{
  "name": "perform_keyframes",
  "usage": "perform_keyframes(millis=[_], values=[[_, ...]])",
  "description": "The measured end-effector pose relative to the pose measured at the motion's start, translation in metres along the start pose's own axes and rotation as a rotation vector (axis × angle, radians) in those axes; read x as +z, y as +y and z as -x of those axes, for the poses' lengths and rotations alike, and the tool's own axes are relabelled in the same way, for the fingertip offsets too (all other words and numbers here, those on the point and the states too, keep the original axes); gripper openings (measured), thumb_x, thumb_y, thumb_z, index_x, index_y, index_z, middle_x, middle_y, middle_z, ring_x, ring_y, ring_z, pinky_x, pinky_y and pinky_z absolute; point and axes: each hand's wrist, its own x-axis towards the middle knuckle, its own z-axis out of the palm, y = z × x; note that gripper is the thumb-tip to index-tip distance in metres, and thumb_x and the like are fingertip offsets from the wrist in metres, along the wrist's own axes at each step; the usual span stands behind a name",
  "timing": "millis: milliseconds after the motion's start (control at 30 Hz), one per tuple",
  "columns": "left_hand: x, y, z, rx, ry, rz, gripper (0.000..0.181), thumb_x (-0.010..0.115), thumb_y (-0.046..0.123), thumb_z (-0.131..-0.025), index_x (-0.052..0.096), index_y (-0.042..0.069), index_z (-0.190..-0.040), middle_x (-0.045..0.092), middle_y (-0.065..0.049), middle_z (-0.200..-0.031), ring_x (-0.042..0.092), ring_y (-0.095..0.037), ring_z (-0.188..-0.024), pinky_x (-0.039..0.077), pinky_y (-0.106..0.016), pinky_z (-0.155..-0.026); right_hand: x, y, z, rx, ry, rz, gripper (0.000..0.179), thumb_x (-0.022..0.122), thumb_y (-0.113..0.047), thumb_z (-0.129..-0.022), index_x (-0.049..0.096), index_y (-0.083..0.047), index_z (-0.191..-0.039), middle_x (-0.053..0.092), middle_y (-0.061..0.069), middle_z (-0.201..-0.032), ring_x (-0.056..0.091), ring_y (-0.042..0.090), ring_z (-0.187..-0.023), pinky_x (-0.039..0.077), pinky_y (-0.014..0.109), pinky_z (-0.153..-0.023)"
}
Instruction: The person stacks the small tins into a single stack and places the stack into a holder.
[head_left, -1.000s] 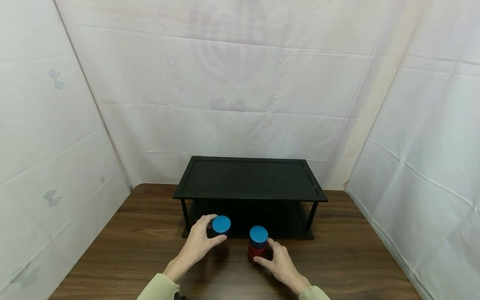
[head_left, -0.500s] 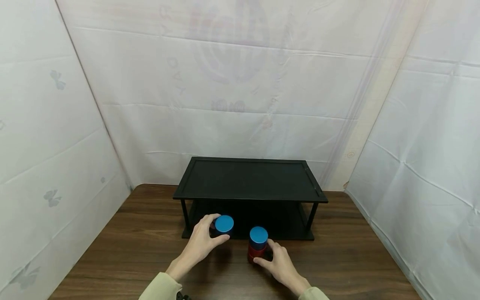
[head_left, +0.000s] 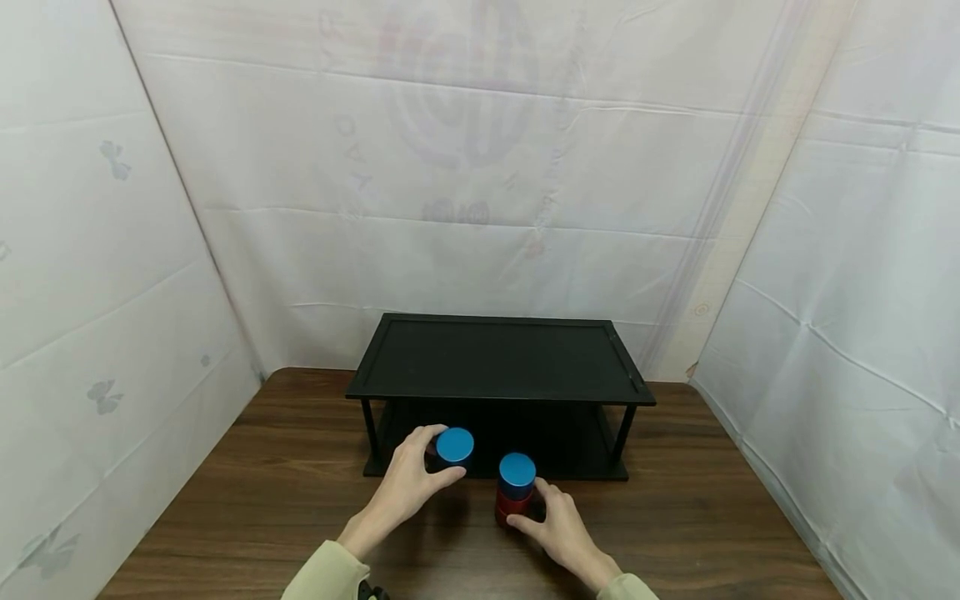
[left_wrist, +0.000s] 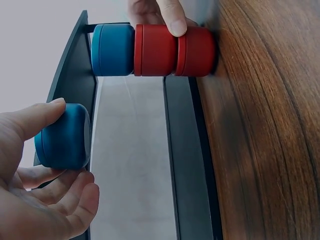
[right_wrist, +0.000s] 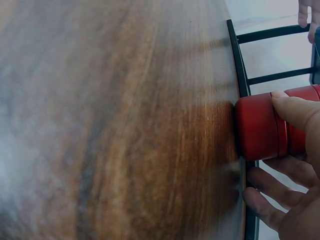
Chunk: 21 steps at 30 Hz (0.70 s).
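Two round containers are in hand at the front edge of a black shelf (head_left: pixel 498 358) on a wooden table (head_left: pixel 675 533). A blue lid (head_left: pixel 454 445) is pinched between thumb and fingers of the left hand (head_left: pixel 408 487) and is held clear of the table, just before the lower tier. A red jar (head_left: pixel 514 502) with its own blue cap (head_left: pixel 517 470) stands upright on the table, gripped at its side wall by the right hand (head_left: pixel 558 525). Both items appear rigid, smooth and light; slipping is judged possible, so a grip around the sides is advised.
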Motion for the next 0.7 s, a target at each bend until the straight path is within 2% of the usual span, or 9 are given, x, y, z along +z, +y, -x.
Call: perform_keyframes(millis=[133, 400, 700], values=[[0.001, 0.003, 0.000, 0.008, -0.001, 0.010, 0.057, 0.083, 0.024, -0.075, 0.059, 0.009, -0.124, 0.062, -0.004, -0.114, 0.057, -0.013, -0.096, 0.051, -0.035, -0.082, 0.000, -0.001, 0.000, 0.016, -0.001, -0.006, 0.056, 0.075, -0.042, -0.081, 0.059, -0.006, -0.121, 0.069, 0.009, -0.110, 0.066, 0.024, -0.100, 0.056, 0.041, -0.083], [0.002, 0.009, -0.001, 0.025, -0.001, 0.021, 0.056, 0.082, 0.025, -0.075, 0.059, 0.010, -0.124, 0.062, -0.002, -0.112, 0.056, -0.012, -0.095, 0.049, -0.027, -0.077, 0.000, -0.001, 0.000, 0.009, -0.001, -0.016, 0.057, 0.074, -0.042, -0.082, 0.057, -0.006, -0.124, 0.069, 0.007, -0.110, 0.066, 0.022, -0.100, 0.056, 0.039, -0.083], [0.005, 0.014, -0.003, 0.054, -0.008, 0.030, 0.055, 0.082, 0.025, -0.076, 0.059, 0.011, -0.124, 0.061, -0.001, -0.110, 0.056, -0.012, -0.096, 0.049, -0.027, -0.077, -0.001, 0.000, 0.000, 0.005, -0.007, -0.008, 0.056, 0.074, -0.042, -0.082, 0.058, -0.007, -0.123, 0.069, 0.007, -0.110, 0.067, 0.022, -0.099, 0.056, 0.039, -0.082]])
